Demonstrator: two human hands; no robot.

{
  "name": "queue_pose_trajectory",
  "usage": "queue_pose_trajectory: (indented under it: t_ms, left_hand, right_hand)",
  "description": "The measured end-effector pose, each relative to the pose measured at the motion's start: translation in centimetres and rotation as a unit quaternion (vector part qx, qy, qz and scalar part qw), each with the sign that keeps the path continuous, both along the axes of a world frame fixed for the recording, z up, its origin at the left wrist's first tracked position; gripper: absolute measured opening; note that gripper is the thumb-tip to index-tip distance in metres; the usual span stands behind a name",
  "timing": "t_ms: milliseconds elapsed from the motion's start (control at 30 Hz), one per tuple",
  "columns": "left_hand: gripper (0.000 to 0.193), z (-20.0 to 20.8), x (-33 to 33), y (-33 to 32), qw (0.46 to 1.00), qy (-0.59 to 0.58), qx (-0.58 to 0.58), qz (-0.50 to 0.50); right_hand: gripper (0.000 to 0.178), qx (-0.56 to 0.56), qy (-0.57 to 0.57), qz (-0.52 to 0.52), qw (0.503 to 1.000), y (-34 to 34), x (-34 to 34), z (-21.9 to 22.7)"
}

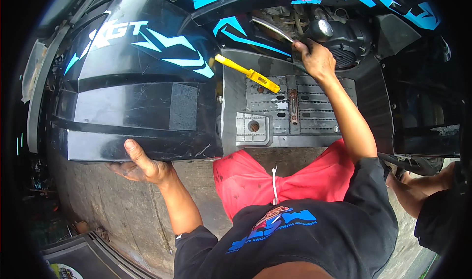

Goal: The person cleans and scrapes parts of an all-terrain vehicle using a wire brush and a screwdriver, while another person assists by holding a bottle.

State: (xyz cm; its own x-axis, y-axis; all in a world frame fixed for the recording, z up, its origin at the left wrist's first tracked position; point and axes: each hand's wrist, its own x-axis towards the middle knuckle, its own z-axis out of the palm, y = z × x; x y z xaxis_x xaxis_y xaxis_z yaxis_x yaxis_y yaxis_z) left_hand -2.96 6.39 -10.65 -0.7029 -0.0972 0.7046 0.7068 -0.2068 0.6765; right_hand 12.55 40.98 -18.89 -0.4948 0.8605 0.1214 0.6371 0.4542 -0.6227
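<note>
Black fender point(132, 99), left: a person's left hand point(140, 166) spreads at its near edge — the right hand point(317, 60) pinches a silver rod point(273, 29) beside the engine point(351, 40), far right, while a yellow tool point(264, 80) lies at the footboard's point(319, 126) far left.

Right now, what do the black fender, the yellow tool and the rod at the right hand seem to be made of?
Black fender: probably glossy plastic, showing reflections and scratches.
Yellow tool: likely smooth plastic, mostly evenly coloured.
Rod: perhaps polished metal, from its silvery shine; coated plastic is possible.
</note>
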Motion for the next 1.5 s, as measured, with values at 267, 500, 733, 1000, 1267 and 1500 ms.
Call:
queue_pose_trajectory:
  t_ms: [267, 500, 733, 1000, 1267, 1500]
  left_hand:
    - [0.067, 0.2, 0.2, -0.5, 0.997, -0.067, 0.018, -0.023]
    - [0.066, 0.4, 1.0, 0.7, 0.997, -0.07, -0.025, 0.027]
    - [0.067, 0.4, 0.8, 0.0, 0.993, -0.114, -0.014, 0.027]
    - [0.064, 0.0, 0.1, 0.0, 0.997, -0.069, -0.026, -0.022]
    - [0.063, 0.7, 1.5, 0.5, 0.994, -0.104, -0.002, 0.036]
    - [0.063, -0.2, 0.4, 0.5, 0.998, -0.067, -0.004, 0.02]
  right_hand:
    - [0.039, 0.074, 0.063, 0.095, 0.991, 1.9, -2.4, -3.4]
    - [0.032, 0.073, 0.064, 0.097, 0.991, 2.6, -4.1, -5.6]
    - [0.031, 0.096, 0.06, 0.128, 0.985, 2.1, -3.1, -4.2]
    - [0.032, 0.127, 0.063, 0.121, 0.982, 1.3, -4.5, -4.7]
    - [0.039, 0.131, 0.027, 0.106, 0.985, 1.2, -5.4, -4.2]
    - [0.038, 0.184, -0.002, 0.12, 0.976, 1.4, -8.0, -4.2]
